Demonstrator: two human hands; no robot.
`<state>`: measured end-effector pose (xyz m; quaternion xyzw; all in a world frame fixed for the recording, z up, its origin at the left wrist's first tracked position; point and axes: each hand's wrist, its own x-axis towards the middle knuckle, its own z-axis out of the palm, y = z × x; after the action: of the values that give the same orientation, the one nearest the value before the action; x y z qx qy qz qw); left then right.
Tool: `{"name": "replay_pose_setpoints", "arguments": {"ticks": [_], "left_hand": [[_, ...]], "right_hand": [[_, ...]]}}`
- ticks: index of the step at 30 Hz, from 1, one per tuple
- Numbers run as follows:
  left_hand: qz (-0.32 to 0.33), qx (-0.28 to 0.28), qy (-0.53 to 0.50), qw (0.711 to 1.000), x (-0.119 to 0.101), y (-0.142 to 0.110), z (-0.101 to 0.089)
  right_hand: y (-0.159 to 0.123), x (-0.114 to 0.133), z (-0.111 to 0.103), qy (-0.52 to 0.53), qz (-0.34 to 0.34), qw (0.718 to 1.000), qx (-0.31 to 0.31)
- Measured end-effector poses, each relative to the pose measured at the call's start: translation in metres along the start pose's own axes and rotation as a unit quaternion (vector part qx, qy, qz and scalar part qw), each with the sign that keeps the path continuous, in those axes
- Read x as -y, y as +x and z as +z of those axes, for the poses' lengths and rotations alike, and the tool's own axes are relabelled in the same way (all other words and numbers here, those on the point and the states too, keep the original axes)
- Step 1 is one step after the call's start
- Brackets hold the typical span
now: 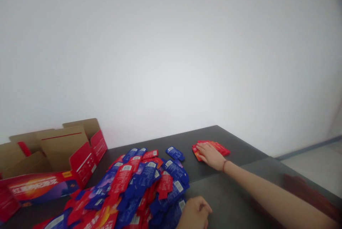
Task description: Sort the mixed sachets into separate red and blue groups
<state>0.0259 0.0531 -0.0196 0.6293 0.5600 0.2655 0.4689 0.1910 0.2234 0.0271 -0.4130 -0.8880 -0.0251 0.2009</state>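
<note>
My right hand (211,155) reaches to the far side of the dark table, a thin red band round its wrist. Its fingers lie stretched out and flat on a small stack of flat red packets (221,149). In the lower middle, my left hand (194,212) hovers at the right edge of a large heap. Its fingers are loosely curled in, and nothing shows between them. The heap is a mix of flat blue packets (145,177) and red packets (121,179) with white barcode labels. One blue packet (175,153) lies at the heap's far edge.
An open cardboard box (44,186), red and printed outside and brown inside, stands at the left with its flaps up. Behind the dark table (171,143) rises a white wall (171,61). A dark red blurred thing (307,193) lies near the right edge.
</note>
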Motion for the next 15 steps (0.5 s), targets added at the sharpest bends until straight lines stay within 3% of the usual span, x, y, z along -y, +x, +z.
{"name": "replay_pose_setpoints", "arguments": {"ticks": [4,7,10,15], "left_hand": [[0.068,-0.019,0.055,0.996,0.004,-0.005,0.001],[0.160,-0.028,0.122,0.979,0.002,-0.013,-0.001],[0.201,-0.008,0.167,0.965,-0.001,-0.018,-0.002],[0.215,0.008,0.190,0.958,-0.004,-0.018,-0.004]], "right_hand": [[0.007,0.094,0.003,0.124,-0.187,0.974,0.025],[0.014,0.149,0.009,0.117,-0.276,0.950,0.086],[0.025,0.172,0.011,0.062,-0.294,0.946,0.118],[0.032,0.174,0.006,0.037,-0.324,0.933,0.151]]}}
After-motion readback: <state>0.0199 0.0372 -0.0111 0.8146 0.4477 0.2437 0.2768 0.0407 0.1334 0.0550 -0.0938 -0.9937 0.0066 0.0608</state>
